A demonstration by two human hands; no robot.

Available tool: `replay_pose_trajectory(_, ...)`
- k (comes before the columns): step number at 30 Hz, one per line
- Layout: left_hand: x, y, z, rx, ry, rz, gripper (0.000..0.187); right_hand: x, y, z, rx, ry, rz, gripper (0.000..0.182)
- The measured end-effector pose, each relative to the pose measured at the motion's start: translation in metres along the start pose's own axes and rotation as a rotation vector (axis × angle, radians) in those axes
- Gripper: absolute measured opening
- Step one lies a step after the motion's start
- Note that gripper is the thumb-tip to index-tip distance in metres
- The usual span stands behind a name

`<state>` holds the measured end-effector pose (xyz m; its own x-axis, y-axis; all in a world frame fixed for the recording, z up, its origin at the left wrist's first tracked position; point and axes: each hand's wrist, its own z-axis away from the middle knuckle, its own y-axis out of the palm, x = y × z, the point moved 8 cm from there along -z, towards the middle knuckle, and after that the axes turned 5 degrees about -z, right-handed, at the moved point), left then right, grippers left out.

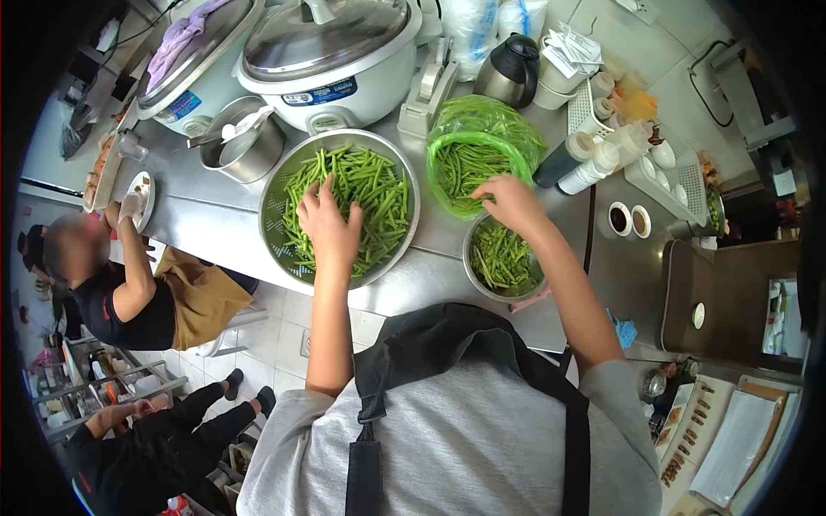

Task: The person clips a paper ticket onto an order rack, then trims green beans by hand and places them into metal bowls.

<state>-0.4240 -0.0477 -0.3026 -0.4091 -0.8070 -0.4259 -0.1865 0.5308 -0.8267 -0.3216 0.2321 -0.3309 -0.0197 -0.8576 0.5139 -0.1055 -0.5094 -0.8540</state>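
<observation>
Cut green beans fill a wide metal colander (274, 249), and my left hand (329, 225) rests on them with its fingers spread. My right hand (509, 203) is at the near edge of a green plastic bag (439, 185) of long green beans (469, 165). Its thumb and forefinger are drawn together; whether a bean is between them is too small to tell. Just below that hand, a smaller metal bowl (471, 273) holds short bean pieces (502, 258).
Behind the colander stand two large rice cookers (331, 52) and a metal pot (249, 155). A tape dispenser (428, 95), a thermos (509, 70) and sauce bottles (594, 168) are farther right. A person (129, 284) sits at the left; another is below.
</observation>
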Motion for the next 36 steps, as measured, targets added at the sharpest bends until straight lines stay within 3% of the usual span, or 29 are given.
replay_pose_trajectory(1,-0.002,-0.001,0.000,0.018,-0.021,0.027,0.060,-0.011,0.014,-0.013,0.067,0.038,0.044,0.022)
replay_pose_trajectory(6,-0.020,-0.012,0.000,-0.009,-0.018,0.035,0.057,-0.039,0.055,-0.046,0.321,0.150,0.201,0.023)
replay_pose_trajectory(9,-0.033,-0.016,-0.001,-0.020,-0.037,0.102,0.052,-0.049,0.064,-0.047,0.336,0.084,0.280,0.022)
replay_pose_trajectory(15,-0.078,-0.009,-0.003,-0.026,0.132,0.236,0.043,-0.045,0.033,-0.037,0.197,0.062,0.075,0.023)
replay_pose_trajectory(21,-0.128,0.030,0.016,0.113,0.251,0.548,0.045,-0.040,-0.015,-0.030,-0.067,0.227,-0.399,0.020)
replay_pose_trajectory(24,-0.148,0.050,0.024,0.206,0.246,0.677,0.051,-0.012,-0.040,-0.018,-0.224,0.174,-0.781,0.022)
replay_pose_trajectory(27,-0.163,0.051,0.021,0.197,0.282,0.748,0.055,0.021,-0.046,0.004,-0.208,0.207,-1.079,0.024)
replay_pose_trajectory(30,-0.167,0.050,0.029,0.428,0.192,0.915,0.048,0.033,-0.037,0.029,-0.215,0.228,-1.233,0.021)
replay_pose_trajectory(34,-0.171,0.031,0.058,0.649,0.212,0.825,0.038,0.042,-0.032,0.064,-0.132,0.290,-1.336,0.020)
replay_pose_trajectory(36,-0.173,0.025,0.070,0.667,0.247,0.852,0.035,0.050,-0.033,0.077,-0.088,0.271,-1.415,0.020)
